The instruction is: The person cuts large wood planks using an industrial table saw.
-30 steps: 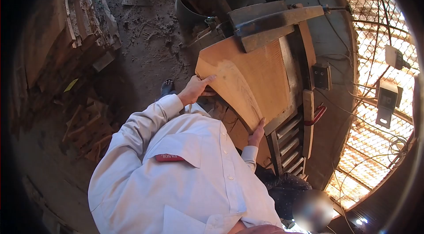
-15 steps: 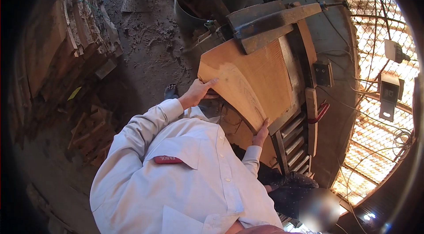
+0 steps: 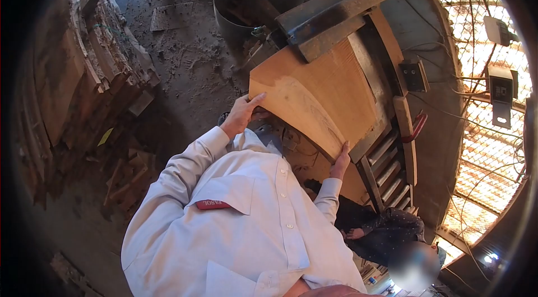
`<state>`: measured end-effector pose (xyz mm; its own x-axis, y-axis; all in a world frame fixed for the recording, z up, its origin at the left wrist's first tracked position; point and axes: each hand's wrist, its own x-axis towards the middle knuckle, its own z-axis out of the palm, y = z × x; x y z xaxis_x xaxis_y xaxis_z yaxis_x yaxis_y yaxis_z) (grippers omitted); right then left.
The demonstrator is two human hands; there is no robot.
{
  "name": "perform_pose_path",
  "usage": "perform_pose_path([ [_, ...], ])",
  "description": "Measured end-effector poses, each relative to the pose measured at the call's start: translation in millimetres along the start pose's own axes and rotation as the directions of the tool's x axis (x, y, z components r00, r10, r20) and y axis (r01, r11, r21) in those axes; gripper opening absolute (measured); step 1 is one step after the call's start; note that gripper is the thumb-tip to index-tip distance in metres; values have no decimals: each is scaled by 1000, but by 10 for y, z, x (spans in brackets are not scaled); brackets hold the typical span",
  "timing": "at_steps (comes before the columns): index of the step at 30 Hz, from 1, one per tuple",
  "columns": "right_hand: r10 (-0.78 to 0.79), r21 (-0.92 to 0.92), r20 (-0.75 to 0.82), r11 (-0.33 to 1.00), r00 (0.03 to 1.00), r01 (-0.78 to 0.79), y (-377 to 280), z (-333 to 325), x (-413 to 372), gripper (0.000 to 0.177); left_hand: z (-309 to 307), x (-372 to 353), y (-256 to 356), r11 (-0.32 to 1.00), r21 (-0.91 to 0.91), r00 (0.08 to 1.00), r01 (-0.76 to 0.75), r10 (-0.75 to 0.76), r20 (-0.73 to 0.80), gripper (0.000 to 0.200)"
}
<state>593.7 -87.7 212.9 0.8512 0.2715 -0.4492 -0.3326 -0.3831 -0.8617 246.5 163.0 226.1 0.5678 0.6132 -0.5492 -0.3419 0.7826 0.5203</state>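
Observation:
A broad light-brown wooden board (image 3: 308, 92) lies flat on a machine table (image 3: 376, 131), its far part under a dark metal guard bar (image 3: 322, 22). My left hand (image 3: 243, 114) grips the board's near left corner, thumb on top and fingers underneath. At the near right corner, my right hand (image 3: 340, 161) holds the same board, thumb on the upper face. Its other fingers are mostly hidden below the edge. The board's far edge is partly covered by the bar.
Metal rollers (image 3: 389, 171) sit at the table's right end, near a red clamp (image 3: 414, 127). Another person (image 3: 381, 235) is at the lower right. Stacked rough timber (image 3: 84, 72) stands left. A round drum (image 3: 224, 14) is behind the machine; wire mesh (image 3: 487, 157) lines the right.
The view has turned a little, shifting the machine and surroundings in the picture. Both hands keep their hold on the board. The other person's hand shows more clearly at lower right.

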Motion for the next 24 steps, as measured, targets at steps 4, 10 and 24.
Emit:
perform_pose_path([
  [4, -3, 6, 11, 1000, 1000, 3, -17, 44, -28, 68, -73, -15, 48, 995, 29, 992, -100, 101, -73, 38],
  [10, -12, 58, 56, 998, 998, 8, 1, -31, -116, 61, -36, 9, 53, 985, 133, 989, -109, 121, -89, 36],
  [24, 38, -28, 234, 999, 972, -32, -183, 544, -682, 39, -352, 531, 473, 918, 279, 947, -282, 314, -74, 31],
])
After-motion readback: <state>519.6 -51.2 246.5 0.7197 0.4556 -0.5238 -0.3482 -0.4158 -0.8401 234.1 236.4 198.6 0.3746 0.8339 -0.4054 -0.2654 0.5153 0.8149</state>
